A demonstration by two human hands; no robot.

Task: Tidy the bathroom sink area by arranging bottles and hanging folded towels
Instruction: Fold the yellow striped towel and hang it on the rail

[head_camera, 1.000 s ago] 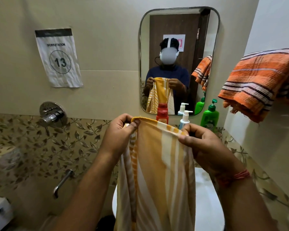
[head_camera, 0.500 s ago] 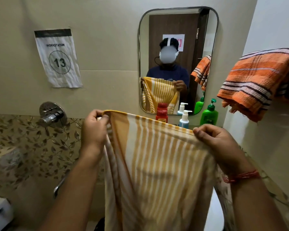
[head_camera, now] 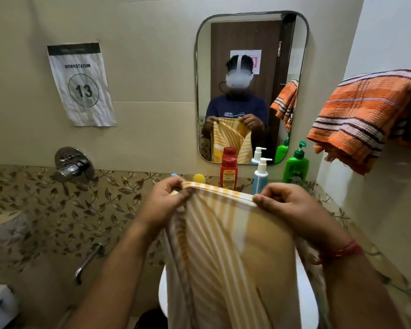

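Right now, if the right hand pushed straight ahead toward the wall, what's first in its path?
Most likely the blue pump bottle, just beyond the right hand gripping the yellow striped towel. The green pump bottle stands further right. Depth is unclear.

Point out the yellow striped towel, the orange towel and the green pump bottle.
yellow striped towel (head_camera: 226, 245), head view, front fold
orange towel (head_camera: 361, 119), head view, hanging middle
green pump bottle (head_camera: 296, 168), head view, body

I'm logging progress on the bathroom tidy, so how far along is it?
Done: the orange towel hangs at right, and the bottles, red, blue and green, stand together under the mirror. In hand: both hands, left and right, hold the yellow striped towel. Left: hanging it.
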